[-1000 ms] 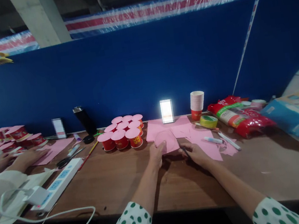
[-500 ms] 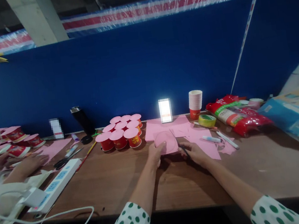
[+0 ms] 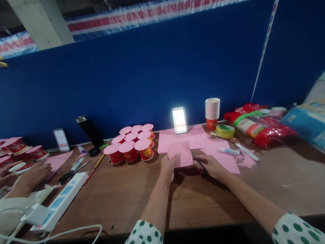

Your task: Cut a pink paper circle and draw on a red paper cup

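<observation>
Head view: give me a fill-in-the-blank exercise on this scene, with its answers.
1. The paper in the left hand bears a drawn ____.
2. The right hand holds a pair of ____.
3. The discs topping the red cups are coloured ____.
4. In the picture, the stack of paper cups stands to the ____ of the bright screen.
Missing words: circle; scissors; pink; right.

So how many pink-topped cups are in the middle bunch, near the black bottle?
9: three front cups, three middle cups behind those, then three back cups. The back ones are mostly hidden, so I counted pink tops.
</observation>
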`<action>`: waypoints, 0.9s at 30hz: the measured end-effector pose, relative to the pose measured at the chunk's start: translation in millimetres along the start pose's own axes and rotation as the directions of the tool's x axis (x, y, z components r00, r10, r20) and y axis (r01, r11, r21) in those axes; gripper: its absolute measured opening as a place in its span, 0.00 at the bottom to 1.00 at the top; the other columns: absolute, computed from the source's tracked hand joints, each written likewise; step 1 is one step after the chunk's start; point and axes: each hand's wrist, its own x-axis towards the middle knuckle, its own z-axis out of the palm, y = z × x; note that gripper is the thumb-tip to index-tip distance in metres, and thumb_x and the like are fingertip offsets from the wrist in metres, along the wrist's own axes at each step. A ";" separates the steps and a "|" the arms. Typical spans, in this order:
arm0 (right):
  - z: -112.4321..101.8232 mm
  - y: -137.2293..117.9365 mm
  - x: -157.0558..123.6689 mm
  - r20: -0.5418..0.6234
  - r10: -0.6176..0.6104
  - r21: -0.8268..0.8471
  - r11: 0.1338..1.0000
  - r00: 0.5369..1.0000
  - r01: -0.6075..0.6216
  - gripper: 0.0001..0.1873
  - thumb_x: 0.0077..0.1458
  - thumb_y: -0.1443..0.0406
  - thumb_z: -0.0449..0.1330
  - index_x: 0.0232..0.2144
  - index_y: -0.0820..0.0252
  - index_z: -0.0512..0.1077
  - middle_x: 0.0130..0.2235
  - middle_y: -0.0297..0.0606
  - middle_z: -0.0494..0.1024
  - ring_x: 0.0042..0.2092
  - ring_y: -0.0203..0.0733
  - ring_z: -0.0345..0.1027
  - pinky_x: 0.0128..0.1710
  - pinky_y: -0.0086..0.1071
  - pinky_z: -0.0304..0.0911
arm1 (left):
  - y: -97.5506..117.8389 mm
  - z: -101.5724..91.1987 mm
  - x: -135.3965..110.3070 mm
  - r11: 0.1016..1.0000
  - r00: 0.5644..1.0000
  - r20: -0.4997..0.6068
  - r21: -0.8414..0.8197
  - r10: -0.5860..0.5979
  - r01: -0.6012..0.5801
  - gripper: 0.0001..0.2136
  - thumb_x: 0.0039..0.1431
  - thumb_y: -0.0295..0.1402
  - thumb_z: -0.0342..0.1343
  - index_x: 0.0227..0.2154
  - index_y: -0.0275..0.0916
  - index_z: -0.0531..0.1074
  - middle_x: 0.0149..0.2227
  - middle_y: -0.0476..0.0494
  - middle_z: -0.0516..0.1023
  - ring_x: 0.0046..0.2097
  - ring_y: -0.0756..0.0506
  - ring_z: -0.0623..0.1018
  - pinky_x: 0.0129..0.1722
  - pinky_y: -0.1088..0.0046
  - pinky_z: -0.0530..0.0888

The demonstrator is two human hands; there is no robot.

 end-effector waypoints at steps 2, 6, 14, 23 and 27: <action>-0.1 -0.1 0.3 0.003 -0.001 0.000 1.000 1.000 0.001 0.25 0.45 0.51 0.64 0.41 0.63 0.76 0.19 0.28 0.66 0.21 0.32 0.57 0.19 0.26 0.55 | 0.2 0.0 -0.1 1.000 1.000 0.002 -0.002 0.001 -0.001 0.23 0.29 0.39 0.73 0.29 0.29 0.77 0.28 0.38 0.81 0.28 0.46 0.77 0.32 0.70 0.73; -0.2 -0.3 0.7 0.003 -0.006 0.000 1.000 1.000 0.006 0.26 0.44 0.51 0.64 0.41 0.63 0.76 0.19 0.28 0.66 0.21 0.32 0.58 0.20 0.27 0.56 | 0.2 -0.4 0.0 1.000 1.000 0.010 -0.005 0.006 -0.006 0.23 0.29 0.39 0.73 0.30 0.29 0.77 0.29 0.38 0.81 0.29 0.46 0.78 0.33 0.69 0.74; 0.1 -3.7 -1.8 0.008 0.005 -0.007 1.000 1.000 -0.004 0.26 0.45 0.51 0.64 0.41 0.64 0.76 0.19 0.28 0.65 0.20 0.32 0.57 0.19 0.26 0.55 | -0.4 -1.5 1.3 1.000 1.000 0.008 0.002 0.009 -0.009 0.23 0.30 0.39 0.72 0.30 0.29 0.77 0.29 0.37 0.81 0.30 0.45 0.78 0.33 0.69 0.74; 0.1 -0.3 -0.3 0.012 0.025 -0.006 1.000 1.000 -0.025 0.27 0.46 0.52 0.63 0.44 0.64 0.74 0.19 0.28 0.66 0.20 0.32 0.58 0.19 0.27 0.58 | -2.0 -3.0 4.6 1.000 1.000 0.009 0.021 0.002 -0.002 0.25 0.29 0.40 0.72 0.31 0.28 0.77 0.29 0.37 0.81 0.30 0.45 0.78 0.33 0.69 0.75; 0.6 1.1 1.3 0.002 0.022 -0.001 1.000 1.000 -0.022 0.26 0.46 0.52 0.63 0.43 0.63 0.75 0.20 0.29 0.68 0.21 0.32 0.59 0.20 0.28 0.59 | -0.6 -4.1 3.6 0.999 0.999 0.029 0.042 -0.014 0.013 0.25 0.29 0.40 0.73 0.30 0.28 0.77 0.28 0.37 0.80 0.28 0.45 0.78 0.31 0.70 0.74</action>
